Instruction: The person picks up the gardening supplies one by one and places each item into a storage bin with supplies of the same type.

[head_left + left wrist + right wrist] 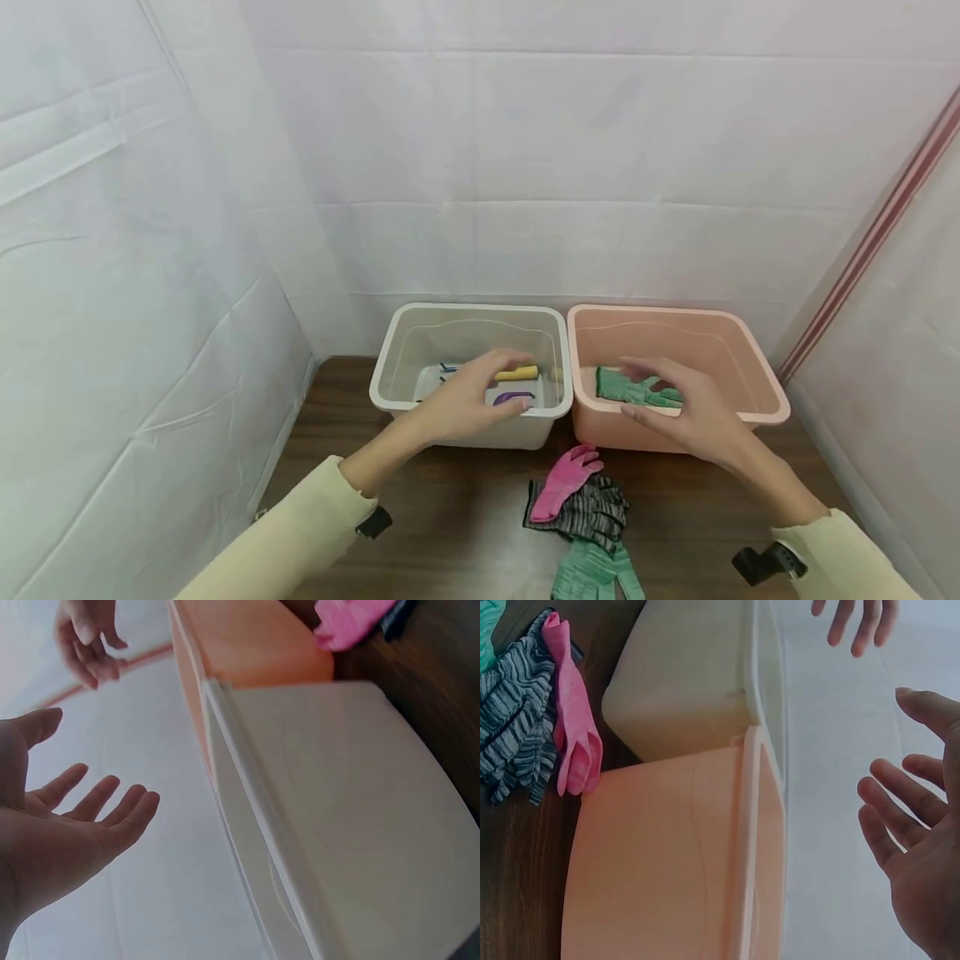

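My left hand (pixel 480 398) is over the front of the white bin (pixel 471 410), fingers spread and nothing held. Inside that bin lie a yellow-handled item (pixel 517 373), a purple item (pixel 513 397) and a blue one, partly hidden by the hand. Over the front rim of the pink-orange bin (pixel 765 410) my right hand (pixel 686 408) hovers with thumb and fingers apart, holding nothing. A green glove (pixel 626 387) lies in this bin, partly covered by the hand. Both wrist views show the palms bare.
On the dark wooden table (pixel 450 517), in front of the bins, a pink glove (pixel 566 479) overlaps a black-and-grey striped glove (pixel 592 517). A second green glove (pixel 592 571) lies nearer me. White sheeting (pixel 487 167) surrounds the table at the back and sides.
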A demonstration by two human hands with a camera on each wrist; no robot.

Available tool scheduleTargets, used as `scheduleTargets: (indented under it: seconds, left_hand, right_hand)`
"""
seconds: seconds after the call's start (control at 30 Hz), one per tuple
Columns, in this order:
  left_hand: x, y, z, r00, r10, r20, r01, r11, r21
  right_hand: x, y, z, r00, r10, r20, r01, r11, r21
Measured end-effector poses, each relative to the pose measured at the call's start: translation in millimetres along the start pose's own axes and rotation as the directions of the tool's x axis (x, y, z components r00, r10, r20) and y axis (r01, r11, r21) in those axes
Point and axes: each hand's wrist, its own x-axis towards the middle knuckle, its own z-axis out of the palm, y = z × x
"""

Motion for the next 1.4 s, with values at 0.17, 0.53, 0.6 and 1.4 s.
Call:
scheduleTargets:
  seconds: [0.17, 0.53, 0.6, 1.4]
  left_hand:
    - [-6.6, 12.6, 15.5, 0.999, 0.009, 0.038, -0.009, 1.0, 0.017]
    - [-11.5, 14.5, 52.3, 0.992, 0.013, 0.123, -0.013, 1.0, 0.002]
    - [-11.3, 8.7, 59.8, 0.991, 0.02, 0.13, -0.023, 1.0, 0.015]
    - [-16.3, -38.3, 113.2, 0.98, -0.101, 0.172, 0.084, 0.991, 0.103]
  right_hand:
    - [-12.8, 4.2, -9.5, 0.999, 0.008, -0.038, -0.007, 1.0, 0.007]
    - [-38.5, 22.4, -24.3, 0.984, 0.157, -0.081, -0.15, 0.985, 0.088]
    - [-42.6, 26.4, -28.1, 0.975, 0.202, -0.088, -0.195, 0.977, 0.086]
    - [-74.6, 111.8, -82.4, 0.902, 0.38, -0.203, -0.373, 0.925, 0.073]
